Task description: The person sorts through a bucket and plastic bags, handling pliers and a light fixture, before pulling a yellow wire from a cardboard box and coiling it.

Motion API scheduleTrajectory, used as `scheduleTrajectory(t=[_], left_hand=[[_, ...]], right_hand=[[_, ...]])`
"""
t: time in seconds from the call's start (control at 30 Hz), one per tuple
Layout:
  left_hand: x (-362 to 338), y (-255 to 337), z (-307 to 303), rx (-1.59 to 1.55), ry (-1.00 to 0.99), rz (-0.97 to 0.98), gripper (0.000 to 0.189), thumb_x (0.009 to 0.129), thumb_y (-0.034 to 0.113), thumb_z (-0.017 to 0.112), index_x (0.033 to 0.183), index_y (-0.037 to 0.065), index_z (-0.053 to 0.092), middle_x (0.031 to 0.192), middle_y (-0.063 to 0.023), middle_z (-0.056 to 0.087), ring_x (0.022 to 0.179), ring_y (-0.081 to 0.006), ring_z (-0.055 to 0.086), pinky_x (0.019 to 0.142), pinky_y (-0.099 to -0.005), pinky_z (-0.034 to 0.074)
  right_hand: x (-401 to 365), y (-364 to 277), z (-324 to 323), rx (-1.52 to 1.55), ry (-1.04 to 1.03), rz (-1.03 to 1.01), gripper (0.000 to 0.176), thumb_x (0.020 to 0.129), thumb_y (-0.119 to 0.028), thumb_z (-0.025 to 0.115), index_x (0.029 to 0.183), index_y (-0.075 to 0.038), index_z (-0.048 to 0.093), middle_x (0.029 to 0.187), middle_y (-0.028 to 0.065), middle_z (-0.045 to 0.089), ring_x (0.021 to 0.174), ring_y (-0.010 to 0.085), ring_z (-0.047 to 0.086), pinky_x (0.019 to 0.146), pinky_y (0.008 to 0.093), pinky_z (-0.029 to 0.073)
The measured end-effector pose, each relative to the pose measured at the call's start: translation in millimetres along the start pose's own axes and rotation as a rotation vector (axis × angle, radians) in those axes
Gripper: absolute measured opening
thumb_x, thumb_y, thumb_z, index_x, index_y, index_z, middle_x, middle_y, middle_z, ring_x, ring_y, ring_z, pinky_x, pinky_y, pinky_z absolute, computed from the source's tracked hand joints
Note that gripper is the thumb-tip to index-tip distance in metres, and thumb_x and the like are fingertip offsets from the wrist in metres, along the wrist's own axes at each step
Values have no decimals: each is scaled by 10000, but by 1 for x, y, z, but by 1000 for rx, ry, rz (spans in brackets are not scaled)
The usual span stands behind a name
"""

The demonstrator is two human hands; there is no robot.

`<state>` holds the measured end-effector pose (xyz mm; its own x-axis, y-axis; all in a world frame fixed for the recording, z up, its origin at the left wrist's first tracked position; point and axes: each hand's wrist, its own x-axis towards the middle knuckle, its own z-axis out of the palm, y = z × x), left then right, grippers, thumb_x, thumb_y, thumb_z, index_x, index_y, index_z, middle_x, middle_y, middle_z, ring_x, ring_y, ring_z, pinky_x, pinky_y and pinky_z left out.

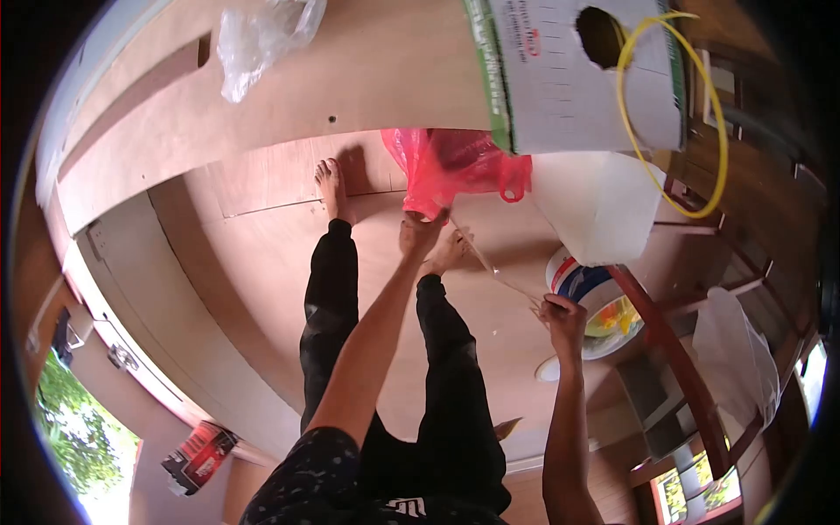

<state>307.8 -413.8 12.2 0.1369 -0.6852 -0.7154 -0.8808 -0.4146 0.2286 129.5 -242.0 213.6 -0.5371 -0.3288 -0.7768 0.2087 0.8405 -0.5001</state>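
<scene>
My left hand is stretched forward and closed on the lower corner of a red plastic bag lying on the plywood floor. A thin pale strip runs taut from beside that hand to my right hand, which pinches its near end. My legs in black trousers lie stretched out, with both bare feet close to the bag. Whether the far end of the strip is also in my left hand cannot be told.
Behind the bag stands a white cardboard box with a round hole from which a yellow cable loops out. A white sack and a paint bucket sit right of my right hand. Wooden furniture and clear plastic bags are around.
</scene>
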Motion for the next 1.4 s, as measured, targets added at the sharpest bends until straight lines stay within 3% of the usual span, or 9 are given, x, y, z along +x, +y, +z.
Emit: scheduleTrajectory(t=[0.13, 0.17, 0.3, 0.53, 0.67, 0.8, 0.87, 1.1, 1.4], left_hand=[[27, 9, 66, 122, 500, -224, 416, 669, 477, 658, 813, 86, 652, 754, -123, 647, 897, -277, 603, 749, -495, 434], [47, -7, 67, -194, 211, 4, 484, 720, 484, 636, 901, 36, 608, 776, -187, 618, 758, -291, 619, 644, -414, 455], [20, 41, 4, -606, 191, 316, 182, 853, 199, 555, 825, 20, 533, 709, -139, 587, 652, -180, 555, 584, -302, 417], [-36, 91, -98, -1277, -188, 398, 138, 919, 185, 485, 845, 69, 467, 681, 7, 486, 628, -80, 477, 566, -244, 385], [-46, 96, -136, -1373, -583, 360, 81, 911, 156, 483, 888, 79, 472, 707, 18, 486, 673, -65, 506, 591, -217, 411], [-73, 112, -190, -1251, -727, 491, 138, 895, 132, 482, 964, 12, 472, 770, -20, 489, 700, -89, 503, 610, -232, 445], [-103, 120, -210, -905, -534, 677, 436, 848, 140, 538, 1207, -29, 359, 890, -81, 499, 728, -119, 506, 607, -230, 451], [-137, 89, -280, -1322, -1167, 449, 642, 803, 91, 595, 1349, -4, 271, 897, -66, 497, 650, -91, 460, 569, -218, 393], [-90, 58, -245, -692, -292, 879, 493, 697, -83, 593, 1174, -5, 494, 929, -38, 501, 730, -124, 466, 638, -220, 385]], right_hand=[[14, 26, 13, 523, 175, 113, 183, 790, -30, 633, 939, 64, 583, 882, 86, 590, 778, 133, 580, 734, 262, 527], [15, 23, 16, 627, 162, 166, 216, 797, -48, 636, 976, 53, 569, 928, 82, 572, 808, 132, 569, 780, 234, 503], [38, 11, 56, 829, 136, 131, 149, 787, 12, 602, 933, 8, 572, 835, 33, 546, 751, 96, 539, 631, 168, 444], [81, -56, 133, 1262, -185, -13, 163, 797, 49, 538, 927, -45, 504, 735, 6, 469, 562, 52, 391, 482, 171, 335], [106, -75, 170, 965, -378, -209, 305, 819, -14, 494, 1119, 40, 507, 789, 70, 555, 680, 119, 515, 659, 251, 437], [107, -111, 175, 630, -742, -267, 303, 801, 6, 557, 1099, -4, 505, 838, 15, 548, 670, 39, 469, 522, 152, 333], [107, -117, 180, 600, -760, -280, 301, 801, -25, 555, 1098, -3, 510, 857, 31, 550, 704, 65, 469, 558, 172, 331], [130, -159, 165, 538, -697, -293, 323, 802, -132, 548, 1095, 2, 529, 921, 88, 556, 824, 153, 469, 686, 242, 324], [166, -251, 154, 731, -621, -391, 401, 803, -270, 538, 1091, 8, 553, 1004, 162, 563, 978, 267, 468, 850, 332, 314]])
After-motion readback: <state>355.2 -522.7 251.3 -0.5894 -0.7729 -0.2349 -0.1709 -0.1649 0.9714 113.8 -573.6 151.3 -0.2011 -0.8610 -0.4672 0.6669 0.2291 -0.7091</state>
